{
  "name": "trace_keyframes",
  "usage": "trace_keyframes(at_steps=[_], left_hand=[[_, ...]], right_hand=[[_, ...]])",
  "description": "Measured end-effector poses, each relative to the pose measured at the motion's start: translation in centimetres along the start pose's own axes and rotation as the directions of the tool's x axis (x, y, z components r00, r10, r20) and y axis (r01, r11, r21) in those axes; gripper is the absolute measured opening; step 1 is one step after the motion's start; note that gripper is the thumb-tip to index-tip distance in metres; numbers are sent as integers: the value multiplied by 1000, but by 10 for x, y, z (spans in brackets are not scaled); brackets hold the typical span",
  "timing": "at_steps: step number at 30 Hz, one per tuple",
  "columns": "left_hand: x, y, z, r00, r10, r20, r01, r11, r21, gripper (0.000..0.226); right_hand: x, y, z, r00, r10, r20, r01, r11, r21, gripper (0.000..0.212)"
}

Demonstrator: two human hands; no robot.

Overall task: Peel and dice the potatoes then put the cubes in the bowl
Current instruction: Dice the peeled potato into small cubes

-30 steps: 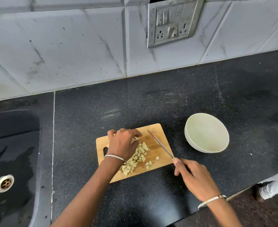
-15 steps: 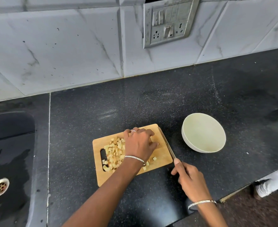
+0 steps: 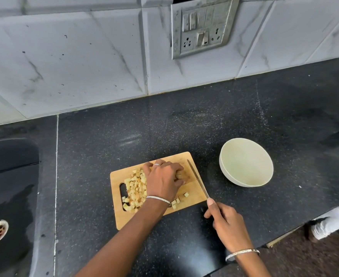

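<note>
The potato cubes (image 3: 135,186) lie heaped on the cutting board (image 3: 122,218), mostly just outside the left hand (image 3: 163,179), with a few strays beneath its wrist. That hand rests knuckles-up on the board, fingers curled down over something pale; I cannot tell whether it grips a handful of cubes or an uncut piece. The right hand (image 3: 224,222) holds the knife (image 3: 197,177) by its handle, forefinger along the spine, the blade lying along the board's edge between the two hands. Beyond the blade, ahead of the right hand, the bowl (image 3: 244,160) stands empty on the bench (image 3: 104,136).

Dicing looks nearly or fully done and no cubes have reached the bowl. The next move likely calls for gathering cubes and carrying them past the blade without scattering any.
</note>
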State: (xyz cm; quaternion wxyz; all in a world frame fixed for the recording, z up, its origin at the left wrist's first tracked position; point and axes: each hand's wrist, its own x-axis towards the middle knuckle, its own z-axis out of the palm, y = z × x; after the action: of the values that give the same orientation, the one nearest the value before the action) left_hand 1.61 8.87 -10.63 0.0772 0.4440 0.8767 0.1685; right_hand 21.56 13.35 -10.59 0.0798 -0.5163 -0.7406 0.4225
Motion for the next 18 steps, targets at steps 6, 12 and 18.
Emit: trace_keyframes(at_steps=[6,12,18], left_hand=[[-5,-3,-5,996,-80,-26,80,997,2,34],[-4,-3,-4,993,-122,1,122,993,2,19],[-4,-2,-3,990,-144,2,144,989,-22,15]], right_hand=[[-4,-6,8,999,-43,8,44,998,-51,50],[-12,-15,16,997,-75,35,80,984,-158,50],[-17,-19,23,994,-100,37,106,967,-233,62]])
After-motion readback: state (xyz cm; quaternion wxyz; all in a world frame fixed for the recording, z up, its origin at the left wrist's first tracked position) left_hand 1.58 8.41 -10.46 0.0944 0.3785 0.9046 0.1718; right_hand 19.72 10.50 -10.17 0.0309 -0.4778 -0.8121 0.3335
